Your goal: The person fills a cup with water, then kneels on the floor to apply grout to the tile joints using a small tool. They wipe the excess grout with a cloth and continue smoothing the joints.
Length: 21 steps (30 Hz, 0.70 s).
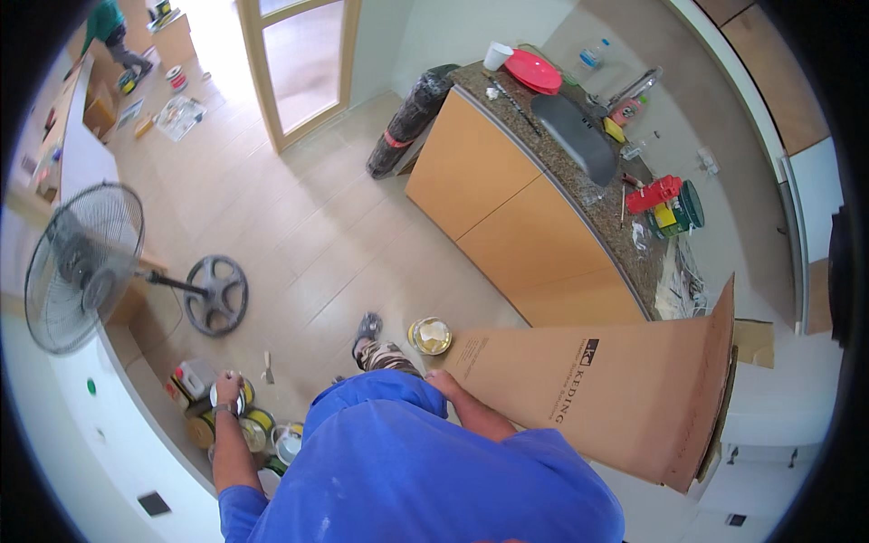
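My left hand [228, 389] reaches down among several paint cans by the low wall, its fingers closed at the rim of a paint can [246, 395] with a pale top. Beside it stand a white jug [193, 380] with a red cap and a yellow-labelled can [260, 425]. My right hand [442, 384] is by my thigh, next to the near end of a tall cardboard box [588, 389]. Its fingers are curled, and whatever they may hold is hidden. Just beyond that hand, a round container [429, 336] with yellowish and white contents stands on the floor.
A standing fan [86, 267] with a round base [216, 295] is at the left. A scraper-like tool [268, 366] lies on the floor. The kitchen counter [507, 217] holds a sink, a red plate, bottles and a green tub. A wrapped roll [412, 122] leans at its end. Another person [116, 36] stands far off.
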### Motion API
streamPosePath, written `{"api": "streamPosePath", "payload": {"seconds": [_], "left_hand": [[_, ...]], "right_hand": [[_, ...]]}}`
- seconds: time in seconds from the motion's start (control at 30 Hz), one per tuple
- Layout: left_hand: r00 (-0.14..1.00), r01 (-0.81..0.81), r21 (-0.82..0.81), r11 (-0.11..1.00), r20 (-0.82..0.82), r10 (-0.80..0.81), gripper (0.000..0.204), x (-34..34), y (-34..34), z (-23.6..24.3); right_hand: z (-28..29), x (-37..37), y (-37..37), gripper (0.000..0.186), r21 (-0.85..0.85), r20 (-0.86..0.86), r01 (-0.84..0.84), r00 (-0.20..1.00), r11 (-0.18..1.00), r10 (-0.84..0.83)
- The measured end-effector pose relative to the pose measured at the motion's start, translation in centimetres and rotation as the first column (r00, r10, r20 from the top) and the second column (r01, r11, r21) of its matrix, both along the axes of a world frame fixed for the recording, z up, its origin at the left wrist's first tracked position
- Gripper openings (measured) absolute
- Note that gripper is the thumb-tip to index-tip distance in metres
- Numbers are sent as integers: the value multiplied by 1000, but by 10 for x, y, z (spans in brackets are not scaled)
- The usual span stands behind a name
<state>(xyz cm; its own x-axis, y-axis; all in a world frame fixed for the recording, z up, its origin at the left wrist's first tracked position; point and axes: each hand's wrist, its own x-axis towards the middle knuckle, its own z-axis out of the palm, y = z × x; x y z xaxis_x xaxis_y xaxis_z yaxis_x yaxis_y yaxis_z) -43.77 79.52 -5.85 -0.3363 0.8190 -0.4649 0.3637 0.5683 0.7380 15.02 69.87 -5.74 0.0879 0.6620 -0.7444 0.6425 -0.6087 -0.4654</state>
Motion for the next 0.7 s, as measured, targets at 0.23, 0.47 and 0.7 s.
{"api": "streamPosePath", "payload": {"seconds": [0.23, 0.47, 0.7], "left_hand": [[949, 192, -83, 978, -237, -207, 16, 34, 110, 26], [869, 340, -316, 886, -255, -424, 22, 95, 110, 48], [902, 338, -363, 868, -136, -409, 20, 137, 238, 22]], "right_hand": [[-26, 19, 117, 29, -110, -106, 80, 990, 991, -92], [-17, 65, 280, 29, 216, -91, 171, 984, 961, -154], [-1, 114, 366, 23, 258, -156, 410, 911, 875, -381]]}}
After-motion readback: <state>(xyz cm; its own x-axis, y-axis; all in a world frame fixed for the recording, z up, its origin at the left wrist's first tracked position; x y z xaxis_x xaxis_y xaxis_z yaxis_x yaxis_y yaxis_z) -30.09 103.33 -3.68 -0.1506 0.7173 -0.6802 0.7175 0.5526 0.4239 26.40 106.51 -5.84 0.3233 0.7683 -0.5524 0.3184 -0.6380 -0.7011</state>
